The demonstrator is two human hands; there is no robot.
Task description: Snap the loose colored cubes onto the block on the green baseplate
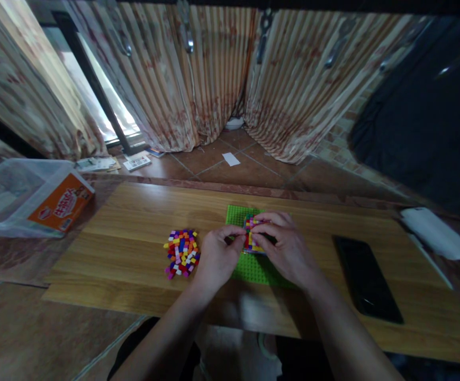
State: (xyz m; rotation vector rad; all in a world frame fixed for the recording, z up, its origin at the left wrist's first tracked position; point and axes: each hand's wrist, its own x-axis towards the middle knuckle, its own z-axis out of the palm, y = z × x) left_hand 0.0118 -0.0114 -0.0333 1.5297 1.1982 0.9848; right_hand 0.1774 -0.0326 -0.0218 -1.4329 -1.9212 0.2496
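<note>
- Head view, center of the frame: a person's left hand (218, 255) and right hand (287, 248) meet over a small multicolored brick panel (250, 244), which lies on a green baseplate (249, 269) on a wood-grain desk (134, 254).
- The left hand's grip is together, thumb and index fingertips meeting at the panel's left edge; whether a brick is pinched between them cannot be told.
- The right hand arches over the panel's upper right part, its fingers bent toward the bricks; whether its grip is apart or together cannot be told.
- Left of the left hand, a loose pile of bricks (182, 253) in red, yellow, purple, orange, pink, blue and white sits on the desk.
- Right of the right hand, a black phone (367, 278) lies flat on the desk.
- At the left edge of the frame stands a clear plastic bin (19, 185) with an orange label (61, 203).
- Across the upper frame, striped curtains (214, 74) hang above a tiled floor (209, 159), where a white paper (231, 159) lies.
</note>
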